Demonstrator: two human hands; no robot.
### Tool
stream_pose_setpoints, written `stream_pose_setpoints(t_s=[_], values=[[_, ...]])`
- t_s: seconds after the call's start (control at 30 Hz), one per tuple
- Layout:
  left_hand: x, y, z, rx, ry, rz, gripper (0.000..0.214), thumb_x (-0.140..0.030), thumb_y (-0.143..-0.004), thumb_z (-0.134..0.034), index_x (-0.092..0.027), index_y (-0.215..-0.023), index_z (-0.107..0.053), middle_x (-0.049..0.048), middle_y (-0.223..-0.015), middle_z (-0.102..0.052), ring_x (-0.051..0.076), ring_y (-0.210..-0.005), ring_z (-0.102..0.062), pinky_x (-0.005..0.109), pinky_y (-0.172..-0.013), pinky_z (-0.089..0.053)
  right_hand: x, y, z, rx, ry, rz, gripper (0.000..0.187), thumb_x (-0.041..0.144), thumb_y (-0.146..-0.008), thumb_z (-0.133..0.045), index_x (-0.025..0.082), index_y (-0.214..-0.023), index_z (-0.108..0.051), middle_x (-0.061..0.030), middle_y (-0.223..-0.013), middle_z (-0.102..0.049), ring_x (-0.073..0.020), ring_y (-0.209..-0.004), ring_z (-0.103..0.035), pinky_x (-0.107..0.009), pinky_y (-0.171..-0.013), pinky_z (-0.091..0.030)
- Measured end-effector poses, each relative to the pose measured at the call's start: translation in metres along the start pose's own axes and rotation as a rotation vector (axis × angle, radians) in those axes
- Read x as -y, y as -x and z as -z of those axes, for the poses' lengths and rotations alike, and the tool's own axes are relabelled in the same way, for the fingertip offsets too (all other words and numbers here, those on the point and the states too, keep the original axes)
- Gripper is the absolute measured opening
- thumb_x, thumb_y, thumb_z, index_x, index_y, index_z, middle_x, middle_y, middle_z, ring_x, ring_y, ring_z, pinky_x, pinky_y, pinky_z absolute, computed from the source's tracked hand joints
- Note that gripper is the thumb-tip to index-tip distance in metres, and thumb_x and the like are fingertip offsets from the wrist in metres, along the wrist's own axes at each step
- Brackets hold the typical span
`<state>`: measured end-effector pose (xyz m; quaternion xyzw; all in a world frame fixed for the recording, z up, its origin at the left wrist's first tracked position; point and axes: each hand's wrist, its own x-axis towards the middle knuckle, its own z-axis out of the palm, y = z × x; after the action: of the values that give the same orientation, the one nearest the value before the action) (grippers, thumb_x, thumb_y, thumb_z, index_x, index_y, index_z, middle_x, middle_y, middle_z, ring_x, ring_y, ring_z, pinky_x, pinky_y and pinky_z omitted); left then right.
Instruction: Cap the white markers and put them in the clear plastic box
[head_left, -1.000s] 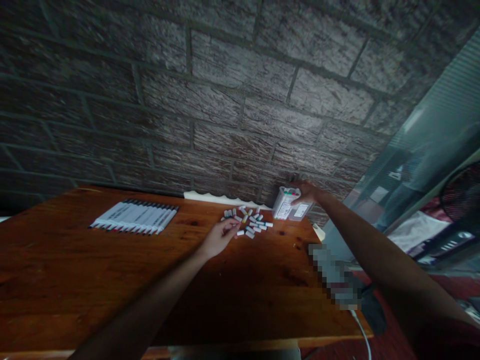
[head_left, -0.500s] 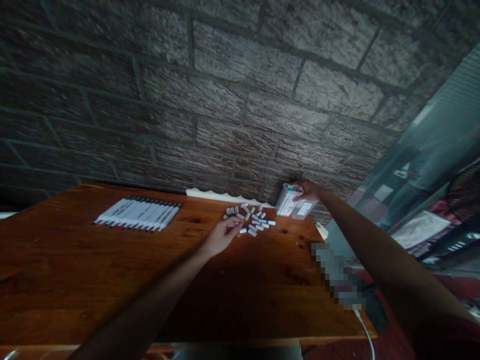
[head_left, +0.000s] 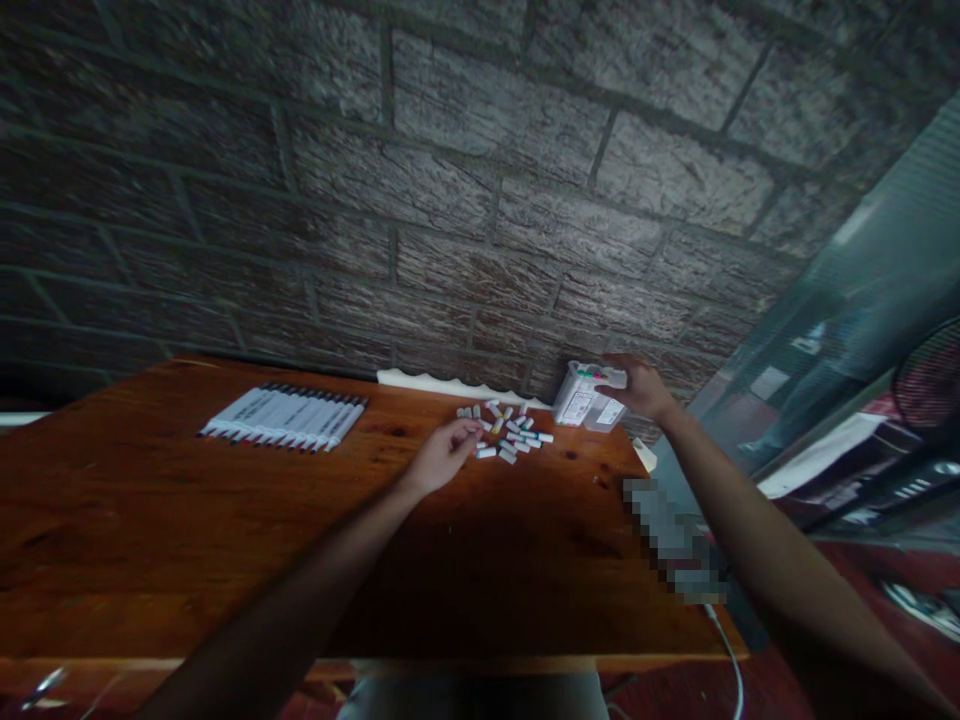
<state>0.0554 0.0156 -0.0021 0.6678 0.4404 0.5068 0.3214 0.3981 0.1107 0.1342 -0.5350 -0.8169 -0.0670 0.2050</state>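
My left hand [head_left: 442, 455] is at the left edge of a loose pile of short white marker caps [head_left: 523, 444], some with coloured bands. Its thumb and fingers are pinched together; what lies between them is too small to make out. At the back right, my right hand [head_left: 637, 387] is over two clear plastic boxes, its thumb and fingers apart. The left box [head_left: 575, 402] holds pieces with green and red ends and bears a printed label. The right box [head_left: 604, 413] stands beside it, under my right hand.
A row of white markers [head_left: 289, 418] with dark ends lies on the left of the wooden table [head_left: 187, 560]. A white wavy-edged strip [head_left: 457, 388] runs along the brick wall [head_left: 450, 220]. A blurred-out object [head_left: 671, 535] and a white cable [head_left: 726, 640] are at the right edge.
My right hand has drawn back slightly to the right from the boxes, and its fingers look more spread. My left hand stays by the caps, slightly higher in view. The camera has shifted a little.
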Motion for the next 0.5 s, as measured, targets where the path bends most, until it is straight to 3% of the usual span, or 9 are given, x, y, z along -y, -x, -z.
stream_pose_setpoints(t_s=[0.07,0.1,0.2,0.3,0.43,0.5], values=[[0.003,-0.002,0.005,-0.045,-0.105,-0.014,0.029,-0.040,-0.087,-0.053,-0.016,-0.098,-0.065,-0.0009,-0.063,-0.063,0.013,-0.057,-0.054,0.023,-0.058,-0.040,0.020,0.024,-0.015,-0.209,-0.167,-0.077,0.038,0.043,-0.084,-0.058,0.018,-0.112,-0.066,-0.0120,-0.116,-0.067,-0.0275,-0.106,-0.062,-0.039,-0.096,-0.046],[0.005,-0.003,0.009,-0.062,-0.174,-0.013,0.028,-0.039,-0.087,-0.052,-0.017,-0.098,-0.065,-0.0007,-0.064,-0.063,0.013,-0.058,-0.054,0.024,-0.059,-0.041,0.033,0.035,-0.026,-0.240,-0.266,-0.128,0.036,0.045,-0.087,-0.053,0.019,-0.108,-0.067,-0.0109,-0.108,-0.070,-0.0252,-0.096,-0.065,-0.037,-0.089,-0.050],[0.008,-0.004,0.021,-0.101,-0.431,0.037,0.026,-0.036,-0.088,-0.050,-0.020,-0.101,-0.065,0.0022,-0.074,-0.068,0.017,-0.066,-0.060,0.027,-0.067,-0.043,0.075,0.058,-0.064,-0.247,-0.467,-0.255,0.041,0.052,-0.090,-0.043,0.020,-0.097,-0.069,-0.0098,-0.091,-0.072,-0.0231,-0.079,-0.066,-0.035,-0.076,-0.053],[0.006,-0.003,0.039,-0.192,-0.702,0.148,0.029,-0.036,-0.089,-0.049,-0.021,-0.106,-0.065,0.0089,-0.093,-0.070,0.023,-0.084,-0.064,0.032,-0.075,-0.045,0.104,0.066,-0.097,-0.226,-0.551,-0.226,0.042,0.054,-0.089,-0.042,0.022,-0.088,-0.069,-0.0095,-0.087,-0.072,-0.0233,-0.075,-0.065,-0.035,-0.072,-0.052],[0.003,-0.002,0.070,-0.355,-1.040,0.336,0.039,-0.037,-0.088,-0.050,-0.010,-0.113,-0.063,0.0230,-0.109,-0.063,0.036,-0.106,-0.057,0.042,-0.087,-0.043,0.110,0.071,-0.118,-0.184,-0.530,-0.200,0.044,0.056,-0.089,-0.042,0.023,-0.080,-0.069,-0.0085,-0.079,-0.071,-0.0222,-0.067,-0.063,-0.034,-0.069,-0.050],[0.003,-0.001,0.082,-0.377,-1.162,0.428,0.041,-0.035,-0.087,-0.052,-0.007,-0.113,-0.063,0.0270,-0.114,-0.060,0.040,-0.112,-0.053,0.047,-0.090,-0.042,0.105,0.075,-0.121,-0.168,-0.500,-0.189,0.047,0.057,-0.090,-0.040,0.023,-0.079,-0.069,-0.0083,-0.077,-0.070,-0.0211,-0.066,-0.062,-0.033,-0.067,-0.049]])
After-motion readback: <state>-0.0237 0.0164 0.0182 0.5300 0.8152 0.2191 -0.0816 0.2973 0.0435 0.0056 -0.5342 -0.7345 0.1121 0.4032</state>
